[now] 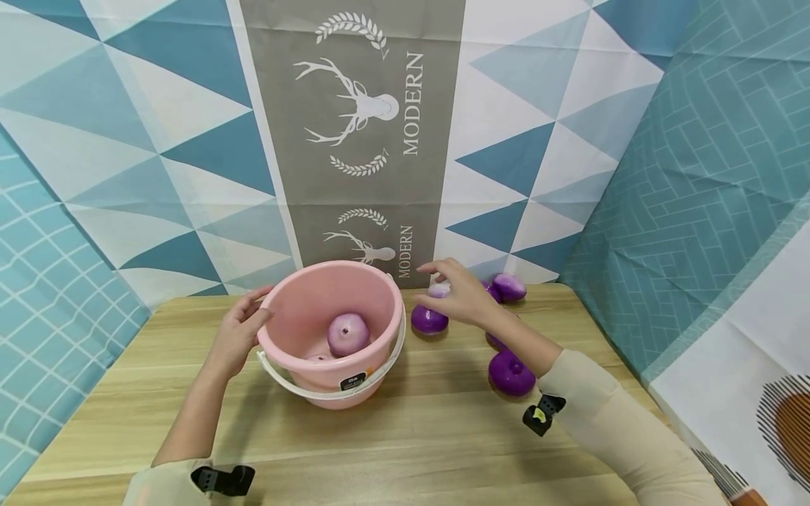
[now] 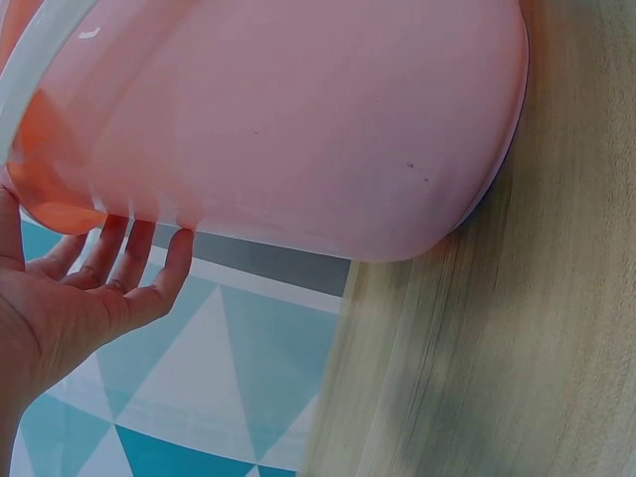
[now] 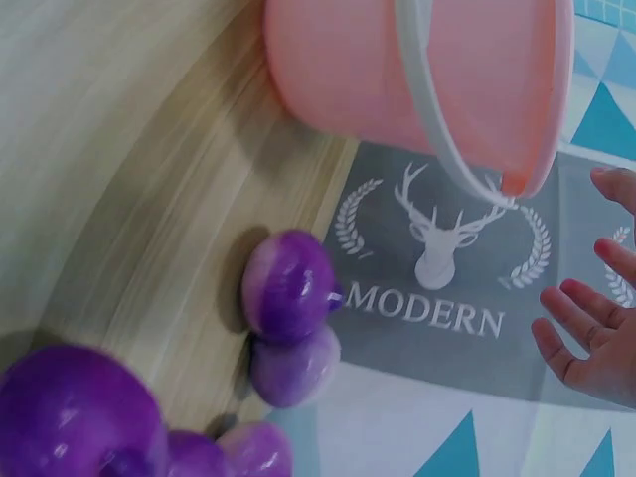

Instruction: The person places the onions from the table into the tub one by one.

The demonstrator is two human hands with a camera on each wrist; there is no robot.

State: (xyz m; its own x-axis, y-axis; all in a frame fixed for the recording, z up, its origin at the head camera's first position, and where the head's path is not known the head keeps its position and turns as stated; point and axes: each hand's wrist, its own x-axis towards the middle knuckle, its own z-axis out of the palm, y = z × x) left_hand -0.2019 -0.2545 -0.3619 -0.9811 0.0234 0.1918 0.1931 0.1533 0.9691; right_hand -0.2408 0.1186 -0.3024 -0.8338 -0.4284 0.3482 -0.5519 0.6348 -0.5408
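Note:
A pink bucket [image 1: 338, 379] with a white handle [image 1: 285, 383] stands on the table, tilted slightly in the head view. My left hand [image 1: 239, 329] holds its rim on the left, thumb at the edge and fingertips against the outer wall [image 2: 328, 119]. Inside lies a pale purple onion [image 1: 349, 334], and part of another shows low behind the near rim. Right of the bucket, my right hand [image 1: 460, 294] hovers with nothing in it, fingers apart. Below it in the head view sits a dark purple onion [image 1: 429, 320]; the right wrist view shows this onion [image 3: 290, 285] beside a paler one [image 3: 295, 366].
More purple onions lie on the right of the wooden table [image 1: 405, 457], one nearer me [image 1: 511, 373] and one toward the back [image 1: 509, 287]. A patterned cloth [image 1: 354, 232] hangs right behind the table's back edge. Blue tiled cloth covers both sides.

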